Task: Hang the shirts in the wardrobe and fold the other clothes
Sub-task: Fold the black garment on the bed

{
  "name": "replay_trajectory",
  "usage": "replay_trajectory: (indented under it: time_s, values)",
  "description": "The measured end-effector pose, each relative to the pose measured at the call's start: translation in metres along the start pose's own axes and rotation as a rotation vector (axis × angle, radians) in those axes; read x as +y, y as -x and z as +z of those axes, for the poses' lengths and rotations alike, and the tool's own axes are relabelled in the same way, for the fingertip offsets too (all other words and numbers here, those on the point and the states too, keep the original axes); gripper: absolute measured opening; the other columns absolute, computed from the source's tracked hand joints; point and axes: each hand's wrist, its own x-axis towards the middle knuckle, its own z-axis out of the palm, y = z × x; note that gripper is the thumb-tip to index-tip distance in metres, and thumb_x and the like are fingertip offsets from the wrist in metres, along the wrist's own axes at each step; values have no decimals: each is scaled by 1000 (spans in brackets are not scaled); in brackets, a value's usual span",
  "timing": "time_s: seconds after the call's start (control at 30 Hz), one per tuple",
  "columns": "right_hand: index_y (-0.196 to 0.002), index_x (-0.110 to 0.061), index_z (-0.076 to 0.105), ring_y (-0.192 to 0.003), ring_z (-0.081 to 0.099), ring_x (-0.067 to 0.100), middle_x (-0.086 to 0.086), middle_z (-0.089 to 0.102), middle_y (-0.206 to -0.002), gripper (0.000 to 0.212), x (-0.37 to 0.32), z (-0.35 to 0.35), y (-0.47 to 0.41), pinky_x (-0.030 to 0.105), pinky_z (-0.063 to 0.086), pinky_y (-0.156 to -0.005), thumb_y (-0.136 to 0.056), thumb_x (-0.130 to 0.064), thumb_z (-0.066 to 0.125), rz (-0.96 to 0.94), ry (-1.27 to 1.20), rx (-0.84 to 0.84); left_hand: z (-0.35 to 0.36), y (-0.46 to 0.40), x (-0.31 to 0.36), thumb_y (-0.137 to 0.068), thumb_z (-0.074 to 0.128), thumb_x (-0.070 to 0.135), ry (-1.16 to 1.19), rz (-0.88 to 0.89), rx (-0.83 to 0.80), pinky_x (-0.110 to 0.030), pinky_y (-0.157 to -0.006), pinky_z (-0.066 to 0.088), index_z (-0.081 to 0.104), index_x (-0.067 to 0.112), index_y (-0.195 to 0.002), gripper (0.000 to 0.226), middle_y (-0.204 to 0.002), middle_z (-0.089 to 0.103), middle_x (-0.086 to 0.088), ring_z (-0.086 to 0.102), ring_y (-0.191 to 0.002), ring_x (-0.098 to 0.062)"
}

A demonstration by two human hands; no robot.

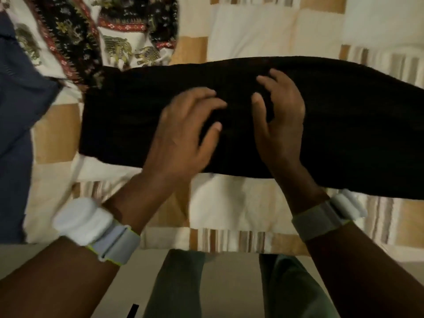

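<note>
- Black garment (142, 115): in the head view it is seen laid out as a long, narrow band across the patchwork bedspread (241, 37), running from left to right, its right end leaving the picture. It appears already folded lengthwise, probably so that it can next be folded across its length.
- Left hand (181, 131): it is held over the middle of the band, fingers spread and lightly bent, nothing clasped. Whether the fingertips press the cloth or hover just above it cannot be told, since the hand is blurred.
- Right hand (282, 111): it is placed just beside the left one, fingers apart and loosely curved on or over the fabric, with no cloth pinched. Both hands are judged to be flattening the centre, or finding the line for a cross fold.
- Patterned cloth (119, 31): it is seen at the upper left, touching the band's far left corner, with a navy garment (20, 99) beside it at the left edge; both are presumably waiting their turn.
- Wristbands are worn on both forearms.
</note>
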Motion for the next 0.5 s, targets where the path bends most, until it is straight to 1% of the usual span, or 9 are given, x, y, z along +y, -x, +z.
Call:
replay_trajectory:
  time_s: [0.07, 0.1, 0.17, 0.23, 0.3, 0.37, 0.4, 0.47, 0.5]
  values:
    - [-146, -17, 54, -147, 41, 25, 9, 47, -156, 46, 53, -34, 23, 47, 30, -121, -109, -42, 43, 129, 106, -13, 46, -14, 37, -105, 54, 32, -45, 123, -204, -46, -124, 27, 57, 22, -143, 39, -156, 45, -3, 31, -152, -22]
    - [-148, -18, 52, -148, 38, 26, 10, 44, -158, 49, 75, -47, 31, 50, 30, -121, -109, -46, 42, 161, 172, -29, 64, -20, 48, -106, 52, 33, -63, 161, -268, -47, -126, 22, 55, 24, -145, 40, -160, 42, -1, 24, -156, -22]
    - [-147, -19, 52, -145, 40, 29, 12, 45, -155, 54, 108, -73, 45, 49, 32, -118, -104, -52, 50, 129, 249, -70, 97, -39, 66, -107, 49, 35, -86, 205, -322, -54, -127, 17, 51, 28, -147, 41, -165, 36, 0, 16, -159, -23]
    - [-139, -19, 58, -133, 47, 29, 12, 51, -142, 60, 140, -108, 59, 46, 37, -108, -94, -59, 62, 22, 280, -154, 139, -72, 96, -107, 46, 39, -103, 223, -353, -57, -127, 12, 48, 30, -150, 44, -167, 31, 1, 12, -160, -24]
    - [-131, -20, 62, -118, 51, 29, 12, 54, -129, 63, 161, -124, 81, 43, 40, -96, -86, -64, 65, -85, 319, -311, 170, -102, 114, -107, 41, 46, -168, 203, -414, -59, -126, 5, 42, 30, -155, 50, -170, 24, -1, 6, -160, -27]
    - [-125, -20, 63, -106, 55, 28, 9, 57, -118, 60, 177, -128, 101, 40, 41, -87, -83, -62, 65, -153, 373, -444, 191, -129, 119, -105, 36, 55, -322, 250, -495, -65, -125, 0, 30, 32, -161, 60, -173, 12, -3, 0, -160, -30]
    - [-122, -20, 64, -101, 56, 26, 6, 58, -112, 55, 185, -131, 109, 38, 40, -83, -84, -61, 63, -164, 370, -480, 199, -141, 118, -105, 34, 58, -405, 282, -521, -67, -123, -1, 24, 33, -163, 64, -174, 7, -3, -3, -160, -31]
    - [-113, -24, 69, -91, 55, 18, -2, 62, -99, 45, 193, -140, 119, 34, 37, -77, -88, -61, 58, -171, 300, -532, 209, -162, 119, -104, 33, 60, -489, 264, -489, -70, -122, -1, 16, 33, -165, 69, -174, 1, -4, -5, -160, -33]
    - [-106, -27, 72, -88, 56, 15, -6, 64, -93, 42, 194, -147, 119, 33, 37, -77, -92, -62, 53, -159, 258, -542, 212, -172, 123, -104, 33, 60, -495, 196, -451, -70, -122, 0, 14, 31, -165, 70, -174, 1, -5, -4, -160, -34]
